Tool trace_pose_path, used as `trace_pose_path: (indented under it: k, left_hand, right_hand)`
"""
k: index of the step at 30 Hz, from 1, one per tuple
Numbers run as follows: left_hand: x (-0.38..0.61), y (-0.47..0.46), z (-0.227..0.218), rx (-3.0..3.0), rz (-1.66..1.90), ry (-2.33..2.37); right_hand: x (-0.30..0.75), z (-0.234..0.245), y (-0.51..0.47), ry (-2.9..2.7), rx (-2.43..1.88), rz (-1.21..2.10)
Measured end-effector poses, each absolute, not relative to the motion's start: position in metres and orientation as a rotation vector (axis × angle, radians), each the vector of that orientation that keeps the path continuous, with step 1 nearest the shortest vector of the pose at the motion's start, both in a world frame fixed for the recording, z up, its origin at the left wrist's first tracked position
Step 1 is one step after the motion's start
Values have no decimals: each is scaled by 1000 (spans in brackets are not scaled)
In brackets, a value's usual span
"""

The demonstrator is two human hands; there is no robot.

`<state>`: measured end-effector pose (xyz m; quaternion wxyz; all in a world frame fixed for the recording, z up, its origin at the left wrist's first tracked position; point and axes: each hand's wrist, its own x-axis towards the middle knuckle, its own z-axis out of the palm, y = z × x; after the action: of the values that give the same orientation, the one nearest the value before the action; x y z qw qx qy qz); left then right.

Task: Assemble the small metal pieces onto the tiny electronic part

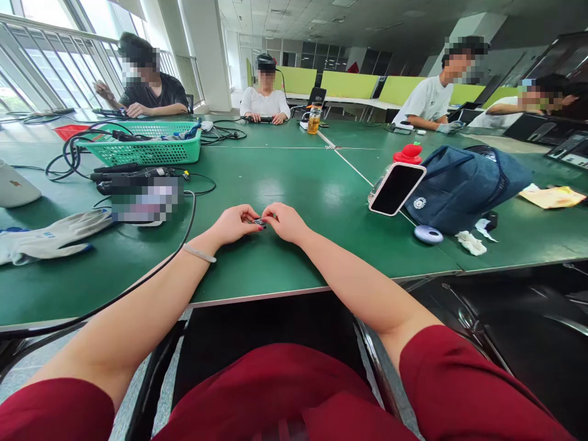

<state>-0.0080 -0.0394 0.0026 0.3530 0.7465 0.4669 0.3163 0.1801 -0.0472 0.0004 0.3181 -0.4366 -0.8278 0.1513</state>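
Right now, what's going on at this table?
A person's left hand and right hand hold a small dark part between their fingertips, just above or on the green table; which, I can't tell. A white glove and green basket are off to the left, a phone and blue bag to the right.

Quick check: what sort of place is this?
Probably an open-plan office or shared workroom: a large green table, lime-green partitions beyond it, and a plastic basket on the tabletop.
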Motion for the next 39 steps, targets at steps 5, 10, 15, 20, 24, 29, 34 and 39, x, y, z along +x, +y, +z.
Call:
trace_pose_path:
  k: [5,10,15,20,24,29,34,39]
  left_hand:
    - [-12,-35,2,1999,819,1504]
    - [-11,-35,2,2010,802,1462]
    - [-9,-38,3,1950,820,1423]
    - [-8,-39,3,1911,854,1356]
    - [-8,-38,2,1905,862,1345]
    - [-8,-38,2,1742,934,1231]
    - [-9,-40,6,1579,971,1071]
    - [-9,-40,6,1570,987,1088]
  right_hand:
    - [181,-5,-44,-2253,-1305,380]
    - [179,-8,-43,-2340,-1350,320]
    - [180,-5,-46,-2282,-1284,228]
    - [180,-2,-48,-2251,-1246,159]
    - [180,-1,-49,-2298,-1250,83]
    - [179,0,-53,-2297,-1206,28]
    - [181,3,-53,-2121,-1105,155]
    - [194,0,-40,-1997,-1239,309]
